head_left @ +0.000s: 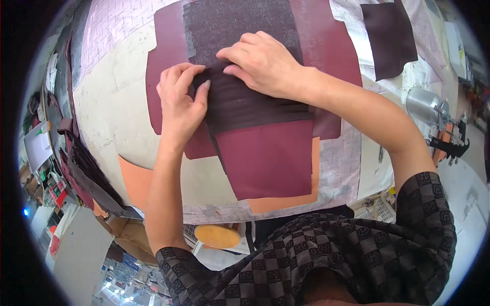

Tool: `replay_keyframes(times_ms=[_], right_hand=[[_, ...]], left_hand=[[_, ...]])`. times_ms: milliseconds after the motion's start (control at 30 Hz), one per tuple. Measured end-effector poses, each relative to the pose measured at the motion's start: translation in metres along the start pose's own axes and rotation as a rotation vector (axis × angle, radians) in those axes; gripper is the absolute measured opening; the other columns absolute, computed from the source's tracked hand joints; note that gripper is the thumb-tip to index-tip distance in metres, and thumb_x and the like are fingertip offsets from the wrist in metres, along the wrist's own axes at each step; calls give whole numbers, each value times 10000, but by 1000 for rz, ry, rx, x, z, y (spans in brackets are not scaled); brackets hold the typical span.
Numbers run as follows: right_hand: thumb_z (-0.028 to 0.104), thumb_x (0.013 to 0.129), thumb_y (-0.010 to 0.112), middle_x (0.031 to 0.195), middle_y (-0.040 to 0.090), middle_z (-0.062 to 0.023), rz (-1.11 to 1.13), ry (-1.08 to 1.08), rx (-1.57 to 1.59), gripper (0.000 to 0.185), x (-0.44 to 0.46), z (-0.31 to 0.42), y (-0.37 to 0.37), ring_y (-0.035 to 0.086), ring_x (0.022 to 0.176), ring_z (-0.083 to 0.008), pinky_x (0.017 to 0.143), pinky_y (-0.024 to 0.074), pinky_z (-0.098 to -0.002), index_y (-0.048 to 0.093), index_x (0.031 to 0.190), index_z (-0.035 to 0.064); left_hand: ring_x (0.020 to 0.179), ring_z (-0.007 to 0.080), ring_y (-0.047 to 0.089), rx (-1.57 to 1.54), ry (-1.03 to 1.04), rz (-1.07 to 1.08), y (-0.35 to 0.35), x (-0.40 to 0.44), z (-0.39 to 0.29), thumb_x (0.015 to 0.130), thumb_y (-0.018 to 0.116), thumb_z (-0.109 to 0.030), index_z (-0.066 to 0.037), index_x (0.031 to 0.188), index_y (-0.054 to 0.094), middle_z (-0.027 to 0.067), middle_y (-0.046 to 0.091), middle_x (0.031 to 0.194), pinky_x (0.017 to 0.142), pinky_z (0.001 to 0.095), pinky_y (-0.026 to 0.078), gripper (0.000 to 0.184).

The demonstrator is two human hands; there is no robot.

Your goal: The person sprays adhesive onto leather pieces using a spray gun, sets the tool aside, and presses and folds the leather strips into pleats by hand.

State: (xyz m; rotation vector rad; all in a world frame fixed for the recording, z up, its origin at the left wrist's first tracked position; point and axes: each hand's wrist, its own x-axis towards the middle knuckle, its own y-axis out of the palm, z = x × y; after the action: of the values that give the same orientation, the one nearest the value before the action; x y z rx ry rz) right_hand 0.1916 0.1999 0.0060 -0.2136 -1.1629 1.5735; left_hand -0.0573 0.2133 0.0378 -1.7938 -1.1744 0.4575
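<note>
Where the cloth [258, 109] is lying: centre of the frame.
Left hand [178, 99]: resting at its upper-left edge, fingers narrowly parted.
Right hand [265, 64]: resting curled; cannot tell whether either is pinching.
Cloth handling: looking light, soft; edges are offering the likeliest hold.

My dark shirt [357, 250] has lots of small squares, and in some of them I can see a shape that looks like the letter H, on the sleeves [431, 199] too. There are little dark scribbles [106, 144] on the pale board [109, 115] at my left, but they are too small for me to read as words.
</note>
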Motion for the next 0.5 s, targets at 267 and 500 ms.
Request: replay_keyframes(times_ms=[267,500], right_hand=[[61,918,777,1054,723,-26,25,-147,98,154,0,-26,4,695,1026,-256,899,578,-414,780,1069,91],[95,912,699,1163,689,-53,108,-327,23,293,-1,-33,1,683,1061,-249,908,606,-375,765,1197,72]], left_hand=[[1100,301,664,-14,78,42,-7,14,18,920,741,34,-66,1135,770,68,730,1088,991,441,491,239],[1052,302,676,231,395,43,-6,8,25,835,705,41,-29,1165,770,90,718,1126,911,453,530,344]])
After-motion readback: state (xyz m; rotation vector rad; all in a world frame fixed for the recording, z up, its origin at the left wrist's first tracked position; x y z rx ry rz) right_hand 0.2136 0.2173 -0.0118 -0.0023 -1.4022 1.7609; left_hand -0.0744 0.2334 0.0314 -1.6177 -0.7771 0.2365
